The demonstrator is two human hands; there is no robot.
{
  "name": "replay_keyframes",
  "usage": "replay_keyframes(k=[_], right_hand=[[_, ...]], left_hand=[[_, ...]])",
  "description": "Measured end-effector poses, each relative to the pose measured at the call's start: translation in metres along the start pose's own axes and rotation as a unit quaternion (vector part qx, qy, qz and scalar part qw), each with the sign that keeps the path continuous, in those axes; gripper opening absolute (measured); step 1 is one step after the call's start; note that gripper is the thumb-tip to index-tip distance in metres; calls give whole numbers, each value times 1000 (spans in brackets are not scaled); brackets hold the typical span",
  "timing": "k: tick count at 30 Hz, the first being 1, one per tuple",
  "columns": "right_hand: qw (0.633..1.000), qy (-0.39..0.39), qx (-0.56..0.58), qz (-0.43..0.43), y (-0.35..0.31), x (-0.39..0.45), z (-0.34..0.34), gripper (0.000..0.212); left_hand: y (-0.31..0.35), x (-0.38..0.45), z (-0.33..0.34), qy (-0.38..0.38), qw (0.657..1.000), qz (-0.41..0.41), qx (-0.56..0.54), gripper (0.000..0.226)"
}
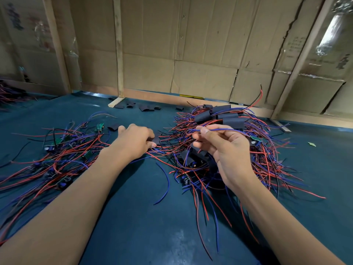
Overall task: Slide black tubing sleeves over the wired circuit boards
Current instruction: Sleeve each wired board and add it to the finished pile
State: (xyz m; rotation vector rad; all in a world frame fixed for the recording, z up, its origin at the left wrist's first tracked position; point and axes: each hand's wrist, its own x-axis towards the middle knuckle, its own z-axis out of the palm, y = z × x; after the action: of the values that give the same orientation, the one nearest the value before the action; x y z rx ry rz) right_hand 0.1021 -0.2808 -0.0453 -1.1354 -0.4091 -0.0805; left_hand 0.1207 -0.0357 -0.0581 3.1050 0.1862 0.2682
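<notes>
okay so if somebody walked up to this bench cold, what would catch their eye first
First, the two sprawling tangles of red and blue wires on the teal table: bare green circuit boards in the left heap, black tubing sleeves piled on the right one. Then the hands: the right hand pinches a blue wire above the right heap, while the left hand reaches down, gripping a black sleeve piece between the heaps.

You see a dim indoor scene under soft, even light. A pale sheen of glare sits on the blue table [179, 236] near you, and foil wrapping [330, 35] at top right shines brightly. Shadows beneath your arms are faint. Wide-angle distortion bends the wooden posts [118, 46] outward, and the edges look soft.
</notes>
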Motion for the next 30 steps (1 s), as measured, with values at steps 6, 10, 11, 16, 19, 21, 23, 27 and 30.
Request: replay_keyframes(k=[6, 10, 11, 16, 19, 21, 23, 27, 30], right_hand=[[1000, -5, 6, 6, 0, 1, -1, 16], [1000, -4, 2, 2, -1, 2, -3, 18], [1000, 0, 1, -2, -1, 2, -3, 19], [999, 8, 23, -44, -6, 4, -3, 19], [998, 4, 20, -67, -11, 5, -3, 21], [997, 0, -8, -82, -13, 5, -4, 20], [995, 4, -28, -95, -13, 4, -6, 19], [991, 13, -66, -119, -12, 3, -8, 20], [989, 21, -64, -129, -13, 2, -7, 16]], left_hand=[[2, 0, -9, 55, 997, 4, -60, 55], [0, -5, -14, 154, 981, 12, -115, 54], [3, -8, -15, 183, 973, 14, -139, 55], [33, -29, -20, 242, 920, 180, -249, 51], [52, -42, -23, 250, 904, 250, -240, 48], [60, -48, -23, 260, 897, 266, -240, 47], [63, -51, -23, 264, 892, 274, -243, 47], [63, -52, -23, 267, 891, 271, -247, 47], [62, -52, -23, 276, 887, 272, -249, 47]])
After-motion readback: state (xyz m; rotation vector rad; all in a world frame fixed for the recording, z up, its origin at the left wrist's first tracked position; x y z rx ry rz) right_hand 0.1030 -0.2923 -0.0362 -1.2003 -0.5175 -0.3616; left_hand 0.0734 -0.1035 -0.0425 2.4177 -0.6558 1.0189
